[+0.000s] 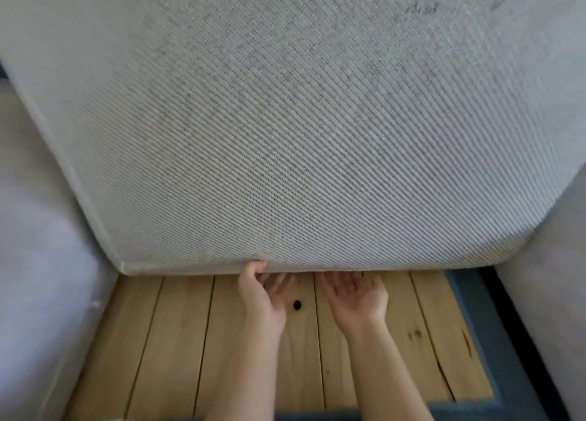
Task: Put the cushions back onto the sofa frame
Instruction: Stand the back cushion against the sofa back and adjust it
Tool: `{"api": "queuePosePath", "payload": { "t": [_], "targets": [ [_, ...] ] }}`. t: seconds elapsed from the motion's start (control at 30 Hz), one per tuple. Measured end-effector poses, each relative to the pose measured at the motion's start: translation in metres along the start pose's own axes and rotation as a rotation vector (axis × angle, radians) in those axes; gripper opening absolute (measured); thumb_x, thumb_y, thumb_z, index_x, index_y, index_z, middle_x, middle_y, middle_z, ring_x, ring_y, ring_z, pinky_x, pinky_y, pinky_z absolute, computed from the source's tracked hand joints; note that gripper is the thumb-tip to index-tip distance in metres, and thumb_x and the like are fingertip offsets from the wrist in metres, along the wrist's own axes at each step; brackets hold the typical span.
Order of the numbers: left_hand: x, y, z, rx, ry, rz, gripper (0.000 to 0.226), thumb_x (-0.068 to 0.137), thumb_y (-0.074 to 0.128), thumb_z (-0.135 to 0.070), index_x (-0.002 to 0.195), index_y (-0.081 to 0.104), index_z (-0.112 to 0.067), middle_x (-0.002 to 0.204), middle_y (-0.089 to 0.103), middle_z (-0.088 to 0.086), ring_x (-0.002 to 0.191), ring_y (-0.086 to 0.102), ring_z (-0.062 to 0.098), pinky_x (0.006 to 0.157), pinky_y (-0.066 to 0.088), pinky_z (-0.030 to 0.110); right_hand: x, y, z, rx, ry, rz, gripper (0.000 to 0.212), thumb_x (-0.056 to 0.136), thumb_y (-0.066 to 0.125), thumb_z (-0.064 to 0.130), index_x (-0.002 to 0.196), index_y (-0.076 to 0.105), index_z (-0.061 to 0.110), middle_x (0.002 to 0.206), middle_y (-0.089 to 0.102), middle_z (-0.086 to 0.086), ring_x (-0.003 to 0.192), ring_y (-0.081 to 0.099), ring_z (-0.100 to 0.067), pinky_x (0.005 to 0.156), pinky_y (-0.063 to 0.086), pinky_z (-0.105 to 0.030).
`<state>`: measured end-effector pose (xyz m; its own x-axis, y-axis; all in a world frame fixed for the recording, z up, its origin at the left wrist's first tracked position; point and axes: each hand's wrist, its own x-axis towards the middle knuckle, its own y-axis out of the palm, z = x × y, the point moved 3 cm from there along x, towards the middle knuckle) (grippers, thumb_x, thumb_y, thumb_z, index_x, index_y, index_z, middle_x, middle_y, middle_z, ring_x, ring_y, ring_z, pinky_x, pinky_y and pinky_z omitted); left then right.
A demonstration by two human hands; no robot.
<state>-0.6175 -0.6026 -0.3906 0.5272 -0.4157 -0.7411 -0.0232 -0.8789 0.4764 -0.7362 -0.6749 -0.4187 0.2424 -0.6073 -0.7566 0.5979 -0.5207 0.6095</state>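
The sofa frame [177, 341] is showing its bare slatted base. Pale wooden planks [304, 373] are running away from the viewer, with thin dark gaps showing between them. A small dark round hole [297, 305] is sitting in a middle plank. Brown knots [415, 334] are showing farther right, and a long crack [444, 379] is running down a plank near the right side. A dark blue-grey border [482, 335] is framing the planks along the right and near edges. A large grey ribbed cushion [301, 135] is tilting over the far part of the planks, its lower edge hanging close above them. Whether it is touching the wood cannot be told.
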Motion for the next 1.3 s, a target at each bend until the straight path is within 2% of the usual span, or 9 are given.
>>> {"api": "queuePosePath", "payload": {
  "t": [0.17, 0.37, 0.5, 0.63, 0.73, 0.9, 1.03, 1.2, 1.3],
  "targets": [
    [-0.018, -0.017, 0.001, 0.085, -0.008, 0.039, 0.012, 0.091, 0.047, -0.011, 0.101, 0.052, -0.013, 0.109, 0.052, 0.013, 0.099, 0.060, 0.031, 0.099, 0.047, 0.058, -0.030, -0.006, 0.010, -0.134, -0.053, 0.010, 0.048, 0.104, 0.037, 0.039, 0.135, 0.047, 0.003, 0.124, 0.060, -0.018, 0.112, 0.059, -0.032, 0.107, 0.042, -0.050],
    [-0.030, -0.042, -0.008, 0.228, 0.004, 0.046, 0.022, 0.099, 0.042, -0.022, 0.117, 0.052, -0.013, 0.119, 0.056, 0.015, 0.107, 0.060, 0.032, 0.097, 0.049, 0.055, -0.056, -0.031, 0.002, -0.335, -0.018, 0.020, 0.048, 0.101, 0.046, 0.040, 0.130, 0.052, 0.002, 0.122, 0.063, -0.020, 0.113, 0.061, -0.034, 0.109, 0.041, -0.049],
    [-0.039, -0.050, -0.023, 0.704, -0.016, 0.078, 0.034, 0.101, 0.046, -0.028, 0.131, 0.053, -0.013, 0.122, 0.061, 0.011, 0.101, 0.064, 0.024, 0.076, 0.053, 0.039, -0.072, -0.032, 0.006, -0.730, -0.049, -0.004, 0.043, 0.104, 0.041, 0.040, 0.117, 0.057, 0.003, 0.116, 0.065, -0.018, 0.109, 0.063, -0.030, 0.105, 0.045, -0.047],
    [-0.061, -0.044, -0.065, 1.318, 0.083, 0.220, 0.039, 0.093, 0.056, -0.044, 0.123, 0.058, -0.019, 0.123, 0.061, 0.004, 0.108, 0.061, 0.021, 0.096, 0.051, 0.041, -0.109, -0.001, 0.011, -1.414, -0.209, 0.019, 0.037, 0.103, 0.042, 0.029, 0.092, 0.069, 0.006, 0.097, 0.073, -0.011, 0.091, 0.068, -0.023, 0.076, 0.054, -0.031],
    [-0.080, -0.017, -0.122, 1.517, 0.383, 0.349, 0.011, 0.099, 0.053, -0.028, 0.108, 0.060, -0.026, 0.106, 0.064, -0.005, 0.096, 0.062, 0.012, 0.092, 0.051, 0.035, -0.139, 0.049, 0.012, -1.567, -0.474, 0.227, 0.026, 0.102, 0.046, 0.024, 0.092, 0.067, 0.013, 0.093, 0.071, -0.002, 0.089, 0.066, -0.020, 0.075, 0.054, -0.032],
    [-0.118, 0.049, -0.248, 1.380, 1.013, 0.275, 0.012, 0.095, 0.060, -0.019, 0.100, 0.061, -0.031, 0.106, 0.066, -0.009, 0.097, 0.062, 0.011, 0.083, 0.047, 0.028, -0.191, 0.143, -0.005, -1.814, -0.844, 0.500, 0.025, 0.102, 0.046, 0.031, 0.126, 0.052, 0.026, 0.123, 0.051, 0.012, 0.104, 0.054, -0.004, 0.080, 0.046, -0.017],
    [-0.144, 0.105, -0.329, 1.322, 1.508, 0.204, 0.032, 0.094, 0.060, -0.016, 0.126, 0.058, -0.018, 0.130, 0.057, -0.003, 0.121, 0.053, 0.016, 0.100, 0.041, 0.029, -0.228, 0.236, -0.022, -1.896, -1.159, 0.647, 0.033, 0.102, 0.046, 0.032, 0.134, 0.045, 0.026, 0.136, 0.039, 0.013, 0.117, 0.049, -0.006, 0.094, 0.045, -0.023],
    [-0.151, 0.192, -0.410, 1.314, 1.868, 0.051, 0.053, 0.098, 0.053, -0.022, 0.148, 0.040, -0.009, 0.155, 0.035, 0.008, 0.143, 0.032, 0.024, 0.115, 0.031, 0.045, -0.269, 0.358, -0.040, -1.724, -1.511, 0.821, 0.041, 0.101, 0.046, 0.031, 0.141, 0.036, 0.028, 0.141, 0.034, 0.017, 0.125, 0.045, -0.006, 0.097, 0.040, -0.018],
    [-0.142, 0.239, -0.431, 1.281, 1.842, -0.052, 0.058, 0.104, 0.030, -0.034, 0.157, 0.018, -0.013, 0.164, 0.011, 0.004, 0.151, 0.009, 0.022, 0.122, 0.013, 0.047, -0.280, 0.407, -0.045, -1.713, -1.685, 0.866, 0.043, 0.101, 0.047, 0.028, 0.142, 0.036, 0.027, 0.143, 0.031, 0.018, 0.132, 0.034, -0.002, 0.096, 0.030, -0.008]
  ]
}}
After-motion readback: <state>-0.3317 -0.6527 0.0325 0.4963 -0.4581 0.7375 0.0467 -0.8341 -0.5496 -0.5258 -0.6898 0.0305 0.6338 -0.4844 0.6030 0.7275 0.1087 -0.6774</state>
